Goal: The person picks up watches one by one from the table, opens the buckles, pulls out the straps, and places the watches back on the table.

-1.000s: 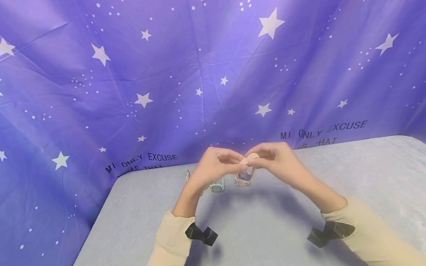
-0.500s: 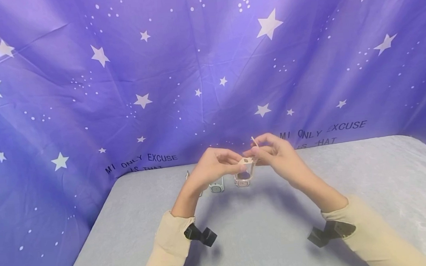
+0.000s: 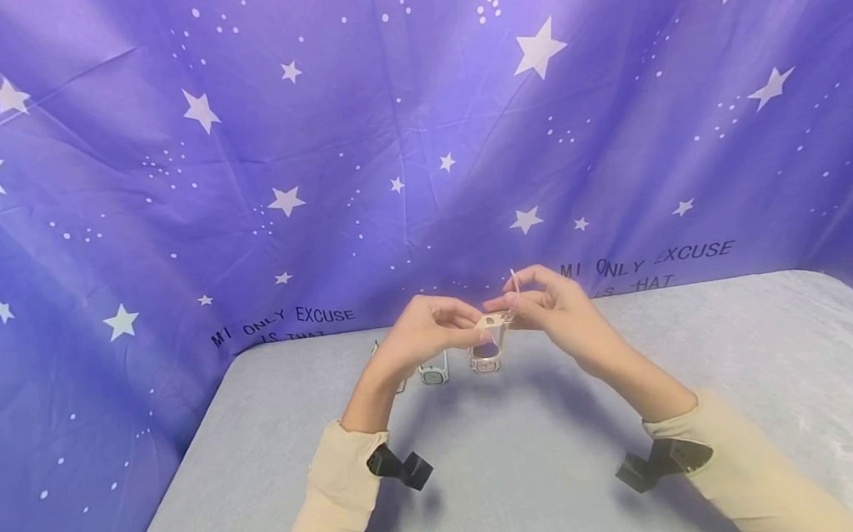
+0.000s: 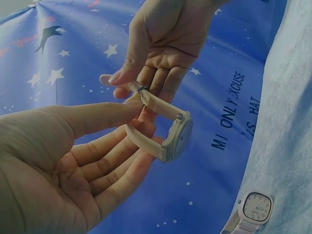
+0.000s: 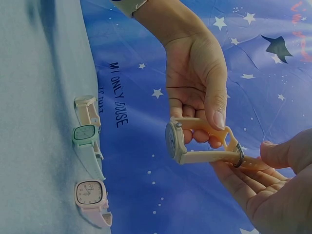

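Note:
A cream wristwatch (image 5: 176, 141) hangs in the air between both hands, its strap forming a loop and its face turned away from me. My left hand (image 3: 432, 332) pinches the buckle side of the strap between thumb and fingers. The strap's other end runs through the metal buckle (image 5: 239, 155). My right hand (image 3: 561, 314) pinches the strap tail (image 3: 515, 282), which sticks up past its thumb in the head view. Below the hands, a pink watch (image 5: 90, 192) lies on the table. The left hand partly hides the held strap in the head view.
A green watch (image 5: 85, 132) and another cream watch (image 5: 86, 101) stand in a row with the pink one on the grey cloth-covered table (image 3: 518, 476). A purple star-printed curtain (image 3: 356, 138) hangs behind the table's far edge.
The right hand has risen slightly and its fingers have parted from the left fingertips. The strap tail now points upward from its grip. The left hand has stayed nearly in place.

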`<state>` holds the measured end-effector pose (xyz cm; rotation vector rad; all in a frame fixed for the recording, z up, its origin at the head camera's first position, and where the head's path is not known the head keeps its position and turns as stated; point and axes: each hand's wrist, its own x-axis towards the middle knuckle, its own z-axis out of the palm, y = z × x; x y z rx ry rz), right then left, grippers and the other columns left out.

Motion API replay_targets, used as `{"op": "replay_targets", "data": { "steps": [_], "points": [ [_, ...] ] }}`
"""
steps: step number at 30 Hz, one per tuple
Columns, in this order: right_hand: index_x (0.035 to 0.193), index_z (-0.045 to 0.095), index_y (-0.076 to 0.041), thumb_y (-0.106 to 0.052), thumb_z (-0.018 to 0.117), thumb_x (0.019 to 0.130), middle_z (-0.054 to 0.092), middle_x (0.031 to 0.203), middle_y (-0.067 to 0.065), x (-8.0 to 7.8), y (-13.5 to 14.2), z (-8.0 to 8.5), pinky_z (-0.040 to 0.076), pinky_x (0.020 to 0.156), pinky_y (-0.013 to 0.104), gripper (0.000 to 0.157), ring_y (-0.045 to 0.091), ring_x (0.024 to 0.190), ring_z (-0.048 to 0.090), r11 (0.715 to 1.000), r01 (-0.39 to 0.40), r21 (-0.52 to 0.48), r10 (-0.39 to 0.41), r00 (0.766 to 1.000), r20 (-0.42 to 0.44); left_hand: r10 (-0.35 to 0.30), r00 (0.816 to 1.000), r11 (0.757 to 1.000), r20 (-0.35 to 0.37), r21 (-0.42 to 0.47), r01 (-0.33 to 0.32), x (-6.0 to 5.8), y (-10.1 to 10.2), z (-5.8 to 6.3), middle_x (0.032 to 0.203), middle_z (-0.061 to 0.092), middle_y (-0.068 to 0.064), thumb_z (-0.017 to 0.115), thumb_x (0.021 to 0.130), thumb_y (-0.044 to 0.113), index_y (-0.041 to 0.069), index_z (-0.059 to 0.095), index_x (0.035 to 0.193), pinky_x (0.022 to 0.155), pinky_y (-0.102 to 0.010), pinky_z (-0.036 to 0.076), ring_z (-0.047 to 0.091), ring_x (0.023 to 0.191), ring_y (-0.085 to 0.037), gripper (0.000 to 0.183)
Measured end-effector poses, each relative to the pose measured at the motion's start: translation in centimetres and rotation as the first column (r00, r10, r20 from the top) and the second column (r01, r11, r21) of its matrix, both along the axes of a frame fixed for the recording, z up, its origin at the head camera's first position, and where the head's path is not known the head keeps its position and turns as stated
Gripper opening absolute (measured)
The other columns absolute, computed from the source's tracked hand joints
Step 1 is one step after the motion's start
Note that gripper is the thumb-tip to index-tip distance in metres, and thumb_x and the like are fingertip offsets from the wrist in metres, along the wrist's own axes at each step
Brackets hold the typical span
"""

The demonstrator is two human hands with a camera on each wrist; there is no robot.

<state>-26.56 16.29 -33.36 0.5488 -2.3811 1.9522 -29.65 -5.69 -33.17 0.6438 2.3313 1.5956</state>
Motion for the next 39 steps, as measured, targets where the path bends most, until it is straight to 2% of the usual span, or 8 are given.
{"op": "replay_targets", "data": {
  "steps": [6, 14, 16, 22, 26, 32, 35, 39],
  "points": [
    [0.122, 0.055, 0.004, -0.017, 0.055, 0.105, 0.071, 0.124, 0.022, 0.1, 0.0, 0.0, 0.044, 0.11, 0.061, 0.026, 0.032, 0.106, 0.074, 1.0, -0.012, 0.001, 0.012, 1.0, 0.002, -0.006, 1.0, 1.0, 0.013, -0.004, 0.006, 0.0, -0.1, 0.0, 0.097, 0.078, -0.008, 0.083, 0.083, 0.014, 0.006, 0.077, 0.104, 0.089, -0.035, 0.058, 0.073, 0.09, -0.018, 0.024],
    [0.117, 0.057, 0.004, -0.017, 0.057, 0.104, 0.071, 0.125, 0.02, 0.2, -0.1, -0.1, 0.04, 0.113, 0.065, 0.024, 0.032, 0.109, 0.073, 1.0, -0.008, 0.008, 0.008, 1.0, 0.009, -0.091, 0.991, 0.996, 0.094, 0.021, 0.09, 0.0, 0.3, -0.2, 0.101, 0.078, -0.01, 0.079, 0.087, 0.013, 0.001, 0.074, 0.111, 0.091, -0.034, 0.057, 0.072, 0.093, -0.016, 0.027],
    [0.116, 0.057, 0.004, -0.017, 0.057, 0.104, 0.071, 0.126, 0.019, 0.3, -0.1, -0.2, 0.04, 0.113, 0.065, 0.024, 0.032, 0.11, 0.073, 1.0, -0.002, 0.015, 0.002, 1.0, 0.001, -0.096, 0.989, 0.995, 0.117, 0.028, 0.093, 0.1, 0.5, -0.2, 0.104, 0.078, -0.01, 0.076, 0.089, 0.015, 0.001, 0.074, 0.113, 0.093, -0.033, 0.056, 0.071, 0.096, -0.015, 0.027],
    [0.115, 0.059, 0.002, -0.018, 0.057, 0.104, 0.071, 0.125, 0.018, 0.4, -0.5, -0.4, 0.045, 0.11, 0.059, 0.022, 0.03, 0.109, 0.073, 0.999, 0.03, 0.032, -0.029, 0.999, -0.031, -0.045, 0.989, 0.999, 0.144, 0.02, 0.042, 0.4, 1.0, -0.4, 0.114, 0.075, -0.014, 0.068, 0.095, 0.022, 0.0, 0.073, 0.116, 0.098, -0.038, 0.052, 0.066, 0.105, -0.017, 0.031],
    [0.112, 0.06, 0.0, -0.018, 0.06, 0.103, 0.073, 0.123, 0.017, 0.6, -1.0, -0.5, 0.044, 0.112, 0.06, 0.021, 0.03, 0.109, 0.073, 0.997, 0.05, 0.054, -0.047, 0.998, -0.049, -0.027, 0.982, 0.999, 0.186, 0.032, 0.021, 0.4, 1.4, -0.5, 0.121, 0.073, -0.015, 0.065, 0.097, 0.025, -0.001, 0.072, 0.119, 0.102, -0.043, 0.049, 0.065, 0.111, -0.02, 0.035],
    [0.107, 0.061, -0.001, -0.018, 0.063, 0.101, 0.074, 0.121, 0.016, 0.8, -1.4, -0.7, 0.041, 0.113, 0.062, 0.018, 0.032, 0.114, 0.071, 0.994, 0.075, 0.079, -0.068, 0.994, -0.083, -0.002, 0.978, 0.999, 0.208, 0.045, -0.008, 0.5, 1.7, -0.6, 0.119, 0.073, -0.013, 0.067, 0.096, 0.023, -0.005, 0.073, 0.116, 0.097, -0.036, 0.047, 0.062, 0.109, -0.017, 0.035],
    [0.108, 0.061, 0.0, -0.018, 0.062, 0.102, 0.074, 0.121, 0.017, 0.7, -1.3, -0.8, 0.043, 0.112, 0.061, 0.019, 0.032, 0.113, 0.071, 0.995, 0.07, 0.076, -0.063, 0.994, -0.093, 0.006, 0.978, 0.999, 0.208, 0.05, -0.017, 0.7, 1.8, -0.5, 0.121, 0.073, -0.014, 0.066, 0.096, 0.02, -0.004, 0.073, 0.116, 0.106, -0.044, 0.043, 0.061, 0.113, -0.019, 0.032],
    [0.11, 0.06, 0.002, -0.018, 0.059, 0.103, 0.073, 0.122, 0.019, 0.5, -1.1, -0.9, 0.048, 0.11, 0.056, 0.021, 0.03, 0.109, 0.074, 0.997, 0.063, 0.042, -0.06, 0.995, -0.08, -0.006, 0.976, 0.997, 0.219, 0.08, -0.012, 0.7, 1.8, -0.5, 0.122, 0.072, -0.017, 0.063, 0.098, 0.015, -0.004, 0.07, 0.12, 0.116, -0.058, 0.031, 0.062, 0.116, -0.022, 0.031]
  ]
}}
